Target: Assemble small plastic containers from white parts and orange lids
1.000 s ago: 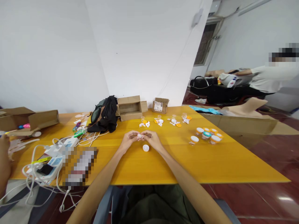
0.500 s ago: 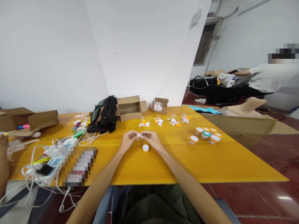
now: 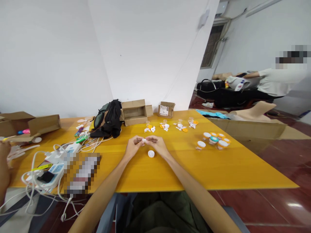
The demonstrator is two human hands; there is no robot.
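A small white piece with dark marks (image 3: 143,141) is pinched between my two hands above the middle of the table. My left hand (image 3: 134,144) grips it from the left, with fingers closed. From the other side my right hand (image 3: 155,143) holds the same piece by its fingertips. Its exact kind is too small to make out. Just below the hands, a round white cup-like part (image 3: 151,153) rests on the wooden table (image 3: 155,174).
Small white and orange parts (image 3: 166,126) lie in groups along the back. Lidded clear jars (image 3: 200,145) cluster at the right. Cardboard boxes (image 3: 134,111), a black bag (image 3: 110,119), a power strip (image 3: 57,171) and a pixelated device stand left. Another person's hand (image 3: 4,152) shows far left.
My hands stay almost in place, still on the small white piece, which looks slightly turned. At the far left, the other person's hand has shifted a little.
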